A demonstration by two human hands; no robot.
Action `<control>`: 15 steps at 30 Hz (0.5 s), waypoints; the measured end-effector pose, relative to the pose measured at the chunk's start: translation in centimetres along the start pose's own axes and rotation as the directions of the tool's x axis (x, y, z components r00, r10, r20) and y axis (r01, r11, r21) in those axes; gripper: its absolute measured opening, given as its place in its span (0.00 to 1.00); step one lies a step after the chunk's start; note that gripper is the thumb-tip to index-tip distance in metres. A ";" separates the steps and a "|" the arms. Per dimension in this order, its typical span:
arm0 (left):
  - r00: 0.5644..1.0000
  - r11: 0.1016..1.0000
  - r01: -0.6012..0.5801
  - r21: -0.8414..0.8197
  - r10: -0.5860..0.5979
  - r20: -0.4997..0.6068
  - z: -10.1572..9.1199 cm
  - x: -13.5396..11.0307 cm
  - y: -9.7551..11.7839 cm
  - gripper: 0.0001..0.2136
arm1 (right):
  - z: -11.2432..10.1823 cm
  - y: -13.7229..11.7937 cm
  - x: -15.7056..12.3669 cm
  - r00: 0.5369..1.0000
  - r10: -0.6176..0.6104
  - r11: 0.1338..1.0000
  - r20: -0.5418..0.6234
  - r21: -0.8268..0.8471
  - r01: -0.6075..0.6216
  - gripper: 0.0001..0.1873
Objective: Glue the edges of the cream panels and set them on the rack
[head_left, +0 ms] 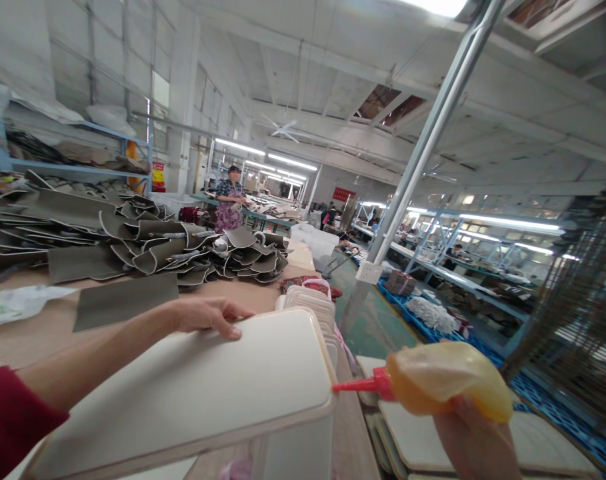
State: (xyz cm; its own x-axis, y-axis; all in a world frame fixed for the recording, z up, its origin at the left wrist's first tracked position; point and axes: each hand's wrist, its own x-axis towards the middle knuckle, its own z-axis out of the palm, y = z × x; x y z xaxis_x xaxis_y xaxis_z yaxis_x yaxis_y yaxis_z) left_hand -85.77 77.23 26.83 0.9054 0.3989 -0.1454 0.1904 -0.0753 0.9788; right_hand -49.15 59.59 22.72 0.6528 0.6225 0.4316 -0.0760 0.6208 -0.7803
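Note:
My left hand (207, 315) rests on the far edge of a large cream panel (193, 393), fingers curled over its rim and holding it steady on the brown worktable (43, 327). My right hand (475, 440) grips a yellow squeeze bottle (447, 380). Its red nozzle (357, 385) touches the panel's right edge. My red sleeve (13, 413) shows at lower left.
A heap of grey-green cut pieces (147, 247) covers the table behind. Stacked cream panels (315, 303) stand past the held one, and more lie at lower right (423, 440). A steel pole (423, 153) rises beside the aisle. Another person (230, 200) works far back.

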 end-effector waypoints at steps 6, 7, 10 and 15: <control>0.997 0.999 -0.024 -0.029 0.021 -0.073 0.4 -0.1 -0.5 0.26 | 0.0 -0.1 -0.6 0.999 0.011 0.998 -0.033 0.062 -0.009 0.36; 0.997 0.999 -0.022 -0.031 0.019 -0.081 0.5 0.0 -0.6 0.26 | 0.2 -0.2 -0.8 0.999 0.005 0.998 -0.034 0.068 -0.003 0.35; 0.995 0.999 -0.023 -0.038 0.020 -0.093 0.6 0.2 -0.9 0.27 | 1.1 -0.5 -1.2 0.998 -0.036 0.998 -0.056 0.053 0.039 0.38; 0.993 0.997 -0.051 -0.064 0.044 -0.107 0.9 0.4 -1.7 0.28 | 1.8 -0.8 -1.5 0.994 -0.064 0.997 -0.091 0.038 0.067 0.37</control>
State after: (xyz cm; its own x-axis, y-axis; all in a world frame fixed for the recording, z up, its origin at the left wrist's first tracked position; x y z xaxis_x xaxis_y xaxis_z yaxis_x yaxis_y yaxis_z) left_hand -85.38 76.73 25.03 0.8670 0.4907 -0.0863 0.1196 -0.0368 0.9921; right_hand -51.44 59.05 23.50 0.7219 0.5361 0.4376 -0.0605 0.6789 -0.7318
